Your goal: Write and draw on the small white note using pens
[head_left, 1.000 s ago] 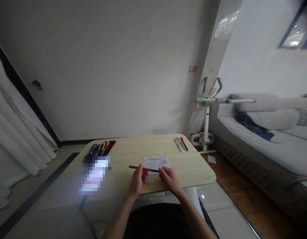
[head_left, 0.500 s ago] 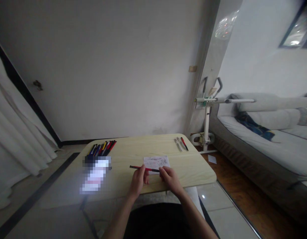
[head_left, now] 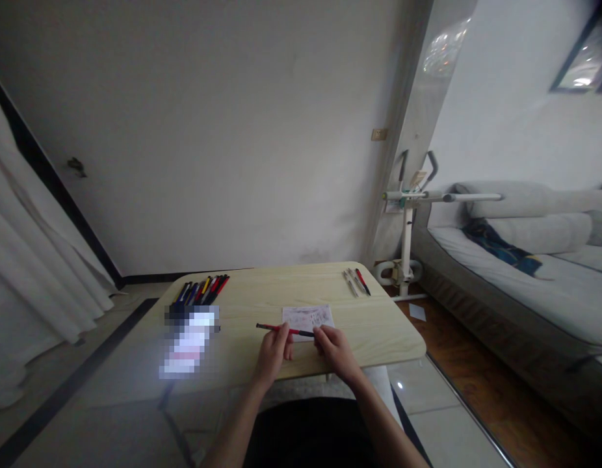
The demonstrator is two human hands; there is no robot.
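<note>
Fingers (head_left: 280, 339) of left hand (head_left: 273, 353) and right hand (head_left: 336, 351) grip a red pen (head_left: 270, 327) over pale table (head_left: 291, 286); grey sofa (head_left: 525, 279) right.

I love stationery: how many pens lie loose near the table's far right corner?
3: a silvery pen, a second silvery pen beside it, and a red-and-black pen rightmost. None seems hidden there.

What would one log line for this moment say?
left hand: grips red pen | right hand: grips red pen | paper: flat on table
</note>
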